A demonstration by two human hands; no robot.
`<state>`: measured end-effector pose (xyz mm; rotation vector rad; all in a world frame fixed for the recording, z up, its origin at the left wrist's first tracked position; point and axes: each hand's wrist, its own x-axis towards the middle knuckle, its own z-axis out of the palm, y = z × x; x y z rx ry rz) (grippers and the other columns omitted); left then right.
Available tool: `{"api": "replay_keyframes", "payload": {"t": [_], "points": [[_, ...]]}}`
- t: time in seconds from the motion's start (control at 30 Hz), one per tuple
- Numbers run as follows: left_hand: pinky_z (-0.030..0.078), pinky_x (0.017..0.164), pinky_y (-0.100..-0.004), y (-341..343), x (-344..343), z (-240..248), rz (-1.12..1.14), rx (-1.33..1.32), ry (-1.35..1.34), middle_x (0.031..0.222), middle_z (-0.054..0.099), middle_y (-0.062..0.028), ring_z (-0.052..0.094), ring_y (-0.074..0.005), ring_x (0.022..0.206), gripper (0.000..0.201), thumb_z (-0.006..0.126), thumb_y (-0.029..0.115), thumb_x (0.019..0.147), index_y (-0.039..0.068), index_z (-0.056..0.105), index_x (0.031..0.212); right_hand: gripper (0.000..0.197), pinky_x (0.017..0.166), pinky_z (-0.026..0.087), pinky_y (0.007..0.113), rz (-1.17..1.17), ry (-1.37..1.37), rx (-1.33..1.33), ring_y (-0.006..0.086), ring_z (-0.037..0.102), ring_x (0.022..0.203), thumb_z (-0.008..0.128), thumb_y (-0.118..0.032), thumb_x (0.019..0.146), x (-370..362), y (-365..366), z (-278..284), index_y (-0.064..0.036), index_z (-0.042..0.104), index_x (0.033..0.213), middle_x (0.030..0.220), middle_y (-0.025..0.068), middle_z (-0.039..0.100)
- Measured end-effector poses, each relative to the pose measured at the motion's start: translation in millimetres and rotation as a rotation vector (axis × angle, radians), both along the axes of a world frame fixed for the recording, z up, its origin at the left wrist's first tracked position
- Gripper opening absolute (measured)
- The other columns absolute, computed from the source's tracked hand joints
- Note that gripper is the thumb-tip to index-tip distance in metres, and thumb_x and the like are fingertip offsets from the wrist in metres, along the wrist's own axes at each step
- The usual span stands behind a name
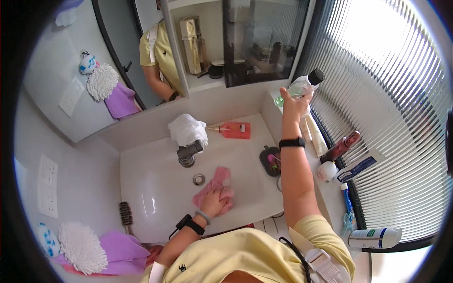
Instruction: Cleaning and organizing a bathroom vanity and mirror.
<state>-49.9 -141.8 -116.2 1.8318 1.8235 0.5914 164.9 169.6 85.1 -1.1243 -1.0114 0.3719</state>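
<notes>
Had pink cloth (218, 179) on basin (146, 174) floor, just off drain (198, 179) at its four o'clock, bunched near wrist side, flatter toward one o'clock. Bent left hand (213, 203) over cloth from below, fingers closed into folds; could not see fingertip undersides. Wrapped right hand (296, 101) round green bottle (298, 86) at two o'clock of view, thumb on left side, fingers across right side, black cap (316, 76) free of palm, pointing to two o'clock. Could not tell standing from lifted.

Judged cloth light, limp, soft, not fragile, perhaps damp and prone to slide on smooth basin; best gripped by bunched middle, not thin corner. Judged bottle heavier, stiff, smooth, likely slippery under wet fingers; best gripped round body, not by cap.

Checked labels. Found none showing on green bottle, partly covered by hand. Noted small pale-and-dark label on red bottle (235, 130), lying at one o'clock of drain. Noted pale lettering on navy panel of tube (357, 169) at three o'clock of view, too small to read surely. Noted green block and navy bands on white bottle (375, 237) at four o'clock. Spotted small dark emblem on yellow shirt (212, 247) at six o'clock. Made out no clear words elsewhere.
</notes>
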Motion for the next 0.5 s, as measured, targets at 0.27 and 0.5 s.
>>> {"api": "replay_keyframes", "payload": {"t": [0.27,0.5], "points": [[0.047,0.093,-0.0485,-10.3,-10.3,-7.4,-0.01,0.038,0.024,0.118,0.062,-0.0198,0.058,-0.0414,0.107,0.047,0.065,0.03,0.086,0.005,0.058,0.125,0.096,0.112,0.033,0.04,-0.236,-0.23,-0.175,0.0385,0.039,0.132,0.084,-0.014,0.062,16.4,136.4,-34.9,0.0076,0.032,0.141,0.136,0.024,0.046],[0.048,0.09,-0.0473,-8.2,-23.9,-7.1,-0.027,-0.034,-0.199,0.117,0.06,-0.0219,0.057,-0.0424,0.105,0.042,0.065,0.021,0.086,0.002,0.057,0.123,0.11,0.117,0.028,0.04,-0.115,-0.382,-0.373,0.0416,0.026,0.14,0.079,-0.036,0.075,1.8,149.6,-32.5,0.0143,0.013,0.147,0.147,0.0305,0.03]]}}
